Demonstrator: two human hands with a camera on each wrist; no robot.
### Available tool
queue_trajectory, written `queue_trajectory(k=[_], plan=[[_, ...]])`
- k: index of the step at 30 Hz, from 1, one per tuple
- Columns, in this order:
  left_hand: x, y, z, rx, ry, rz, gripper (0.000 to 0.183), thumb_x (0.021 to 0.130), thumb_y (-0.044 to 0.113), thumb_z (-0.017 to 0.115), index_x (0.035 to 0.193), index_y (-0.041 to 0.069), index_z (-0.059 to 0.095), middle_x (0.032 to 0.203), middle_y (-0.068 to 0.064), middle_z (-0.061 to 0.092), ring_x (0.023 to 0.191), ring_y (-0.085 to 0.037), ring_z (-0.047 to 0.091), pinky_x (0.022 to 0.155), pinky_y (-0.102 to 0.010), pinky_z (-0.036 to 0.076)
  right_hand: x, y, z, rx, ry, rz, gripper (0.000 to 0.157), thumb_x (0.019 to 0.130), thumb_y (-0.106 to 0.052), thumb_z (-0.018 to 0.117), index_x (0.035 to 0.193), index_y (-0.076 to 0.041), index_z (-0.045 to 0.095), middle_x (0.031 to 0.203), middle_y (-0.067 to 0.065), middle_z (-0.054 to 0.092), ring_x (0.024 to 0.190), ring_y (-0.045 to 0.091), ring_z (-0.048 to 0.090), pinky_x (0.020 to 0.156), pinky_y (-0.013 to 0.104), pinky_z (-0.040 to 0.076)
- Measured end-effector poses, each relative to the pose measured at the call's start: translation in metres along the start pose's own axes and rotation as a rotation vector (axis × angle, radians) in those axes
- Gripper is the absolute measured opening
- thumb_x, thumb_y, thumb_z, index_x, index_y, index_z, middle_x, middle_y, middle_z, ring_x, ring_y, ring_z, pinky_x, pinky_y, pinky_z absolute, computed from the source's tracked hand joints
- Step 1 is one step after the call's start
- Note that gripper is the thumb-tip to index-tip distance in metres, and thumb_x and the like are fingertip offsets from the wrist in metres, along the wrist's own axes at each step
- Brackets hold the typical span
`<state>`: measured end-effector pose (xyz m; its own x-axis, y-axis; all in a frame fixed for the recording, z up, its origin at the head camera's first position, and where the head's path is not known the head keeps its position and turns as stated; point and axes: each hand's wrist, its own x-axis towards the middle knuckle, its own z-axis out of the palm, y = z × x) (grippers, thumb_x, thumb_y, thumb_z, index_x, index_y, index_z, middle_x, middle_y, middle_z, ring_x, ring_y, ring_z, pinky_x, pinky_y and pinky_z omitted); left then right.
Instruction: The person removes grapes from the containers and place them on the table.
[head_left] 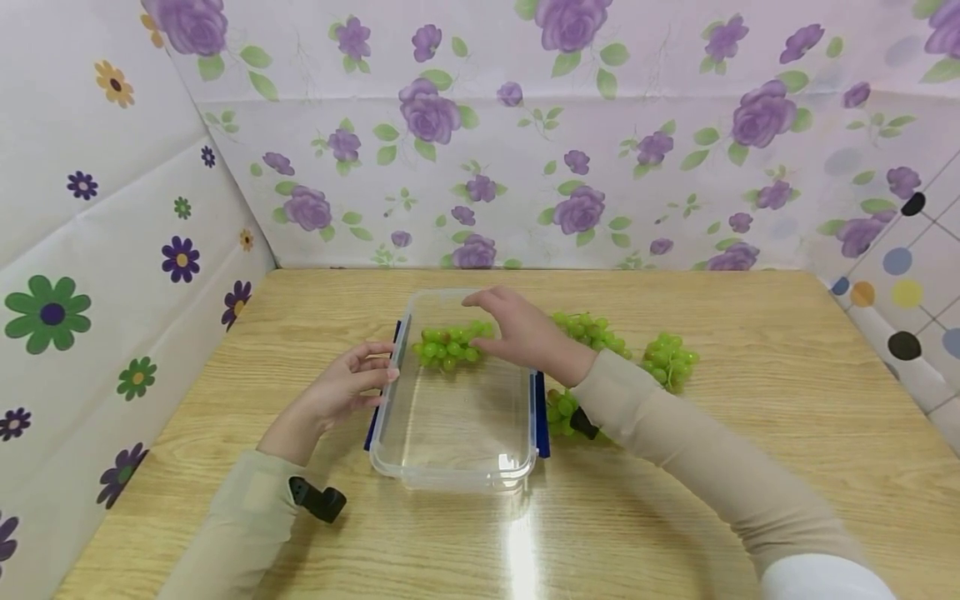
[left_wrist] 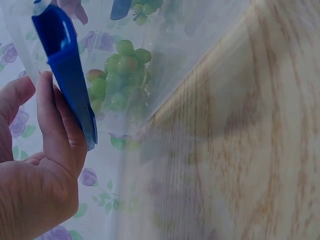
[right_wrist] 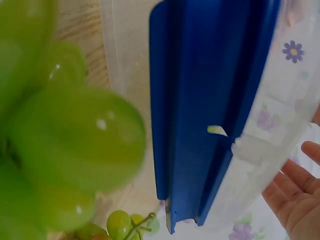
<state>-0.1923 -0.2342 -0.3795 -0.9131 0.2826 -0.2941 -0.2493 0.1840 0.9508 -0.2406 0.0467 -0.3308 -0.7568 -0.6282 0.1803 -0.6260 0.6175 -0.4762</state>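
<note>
A clear plastic container (head_left: pixel 465 425) with blue side clips stands on the table, a bunch of green grapes (head_left: pixel 444 348) lying at its far end. My right hand (head_left: pixel 517 333) is over the container's far right part, beside that bunch, its fingers loosely bent with nothing held. In the right wrist view, the right-side blue clip (right_wrist: pixel 195 100) hangs down near this hand. My left hand (head_left: pixel 348 387) is at the container's left rim with relaxed fingers. Seen from the left wrist, those fingertips (left_wrist: pixel 45 82) lie right by the left blue clip (left_wrist: pixel 67 75).
To the container's right lie more green grapes: one bunch (head_left: pixel 592 329) partly behind my right wrist, another (head_left: pixel 669 360) farther right, and a third (head_left: pixel 558 407) close to the right clip. Patterned cloth walls (head_left: pixel 480 167) border the wooden table (head_left: pixel 787 375) at the back and sides.
</note>
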Motion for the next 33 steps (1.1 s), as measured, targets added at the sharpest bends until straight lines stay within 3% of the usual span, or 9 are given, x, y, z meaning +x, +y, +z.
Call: queue_trajectory(k=[10,19,26,33], plan=[[-0.001,0.004,0.000,0.004,0.009,-0.017,0.058,0.093,0.016,0.060,0.142,0.003,0.032,0.124,-0.009,0.045,0.096,-0.009,0.055,0.078,-0.023,0.052,0.010,-0.002,0.012,-0.014,-0.019,-0.025,0.052,0.087,-0.018,0.069,0.134,-0.006,0.050,0.134,0.012,0.053,0.125,0.027,0.048,0.104,0.040,0.041],[-0.003,0.005,0.001,-0.011,0.013,-0.031,0.054,0.093,0.016,0.060,0.139,0.004,0.034,0.115,-0.003,0.049,0.092,-0.008,0.055,0.076,-0.022,0.052,0.020,0.002,0.020,-0.044,-0.081,-0.015,0.057,0.087,-0.019,0.070,0.138,-0.007,0.046,0.137,0.012,0.050,0.125,0.027,0.048,0.103,0.039,0.042],[-0.004,0.005,0.001,-0.012,0.005,-0.033,0.056,0.094,0.016,0.059,0.141,0.003,0.031,0.120,-0.009,0.049,0.093,-0.009,0.054,0.074,-0.021,0.052,0.026,0.004,0.024,-0.041,-0.125,-0.007,0.060,0.086,-0.018,0.071,0.139,-0.009,0.045,0.137,0.013,0.049,0.125,0.027,0.047,0.102,0.039,0.042],[-0.005,0.006,0.003,-0.030,0.013,-0.041,0.054,0.093,0.016,0.059,0.140,0.004,0.033,0.111,-0.001,0.047,0.087,-0.007,0.054,0.070,-0.020,0.052,0.032,0.003,0.031,-0.045,-0.176,0.010,0.062,0.086,-0.020,0.071,0.141,-0.012,0.043,0.140,0.013,0.046,0.129,0.027,0.044,0.105,0.039,0.039]])
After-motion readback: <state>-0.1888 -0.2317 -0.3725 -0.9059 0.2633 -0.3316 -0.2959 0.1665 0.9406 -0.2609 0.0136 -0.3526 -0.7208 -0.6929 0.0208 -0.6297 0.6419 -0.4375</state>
